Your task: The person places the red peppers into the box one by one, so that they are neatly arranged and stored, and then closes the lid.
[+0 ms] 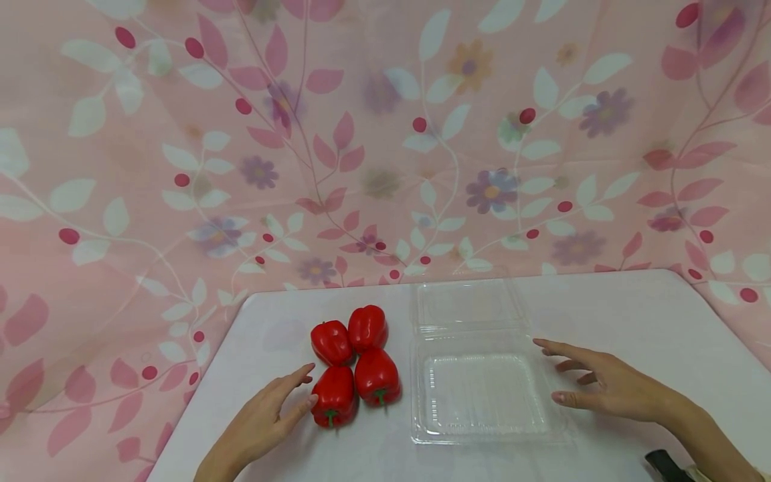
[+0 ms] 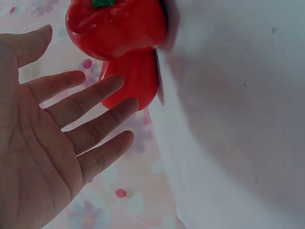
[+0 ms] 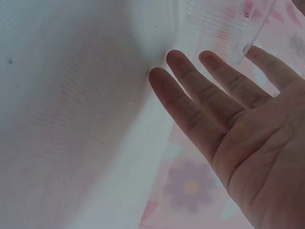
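Several glossy red bell peppers with green stems sit in a cluster left of the table's middle. My left hand [image 1: 262, 418] is beside the front-left bell pepper [image 1: 334, 396], fingers spread; the thumb tip overlaps its edge, and whether it touches I cannot tell. In the left wrist view, one bell pepper [image 2: 119, 31] partly covers another behind the fingers. A clear plastic clamshell box [image 1: 482, 432] lies with its lid [image 1: 464, 304] folded back, right of the peppers. At the box's right side hovers my right hand [image 1: 614, 388], fingers extended, holding nothing. The box [image 3: 214, 21] also shows beyond those fingers in the right wrist view.
A white table [image 1: 626, 314] bears everything. Behind it hangs a pink cloth [image 1: 385, 167] printed with leaves and flowers. A dark object [image 1: 665, 463] shows at the bottom right, by the right forearm.
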A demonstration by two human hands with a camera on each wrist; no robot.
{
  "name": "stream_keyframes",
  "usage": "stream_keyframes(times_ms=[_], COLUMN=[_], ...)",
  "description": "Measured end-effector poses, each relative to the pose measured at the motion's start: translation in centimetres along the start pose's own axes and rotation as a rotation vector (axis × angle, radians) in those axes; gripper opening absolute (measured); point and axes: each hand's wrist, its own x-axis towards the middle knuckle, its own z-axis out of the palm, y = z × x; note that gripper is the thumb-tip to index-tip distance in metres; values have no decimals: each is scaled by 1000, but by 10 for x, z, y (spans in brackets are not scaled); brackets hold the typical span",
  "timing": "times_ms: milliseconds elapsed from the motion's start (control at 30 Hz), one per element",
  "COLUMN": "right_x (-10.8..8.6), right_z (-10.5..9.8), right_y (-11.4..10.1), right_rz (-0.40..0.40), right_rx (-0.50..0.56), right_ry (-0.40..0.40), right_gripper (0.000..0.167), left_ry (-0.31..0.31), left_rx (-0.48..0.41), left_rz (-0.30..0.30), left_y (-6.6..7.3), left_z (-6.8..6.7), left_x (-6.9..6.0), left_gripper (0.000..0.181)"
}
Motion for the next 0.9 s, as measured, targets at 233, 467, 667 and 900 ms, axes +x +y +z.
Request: stream_keyframes(times_ms=[233,467,667,900], right_x=[-1,-3,-3,-2], right_z=[1,1,1,2], right_y=[2,4,5,4], right_rz=[-31,-73,-66,-48], right_rx=[3,8,-3,-4], right_ry=[-1,13,12,5], right_gripper=[73,74,74,74], left_ry=[21,14,27,36], left_rx=[6,5,26,37], left_rz=[29,24,38,50], left_y=[2,3,4,4], left_z=[6,8,8,7], left_x=[1,2,2,1], left_gripper=[70,67,65,63])
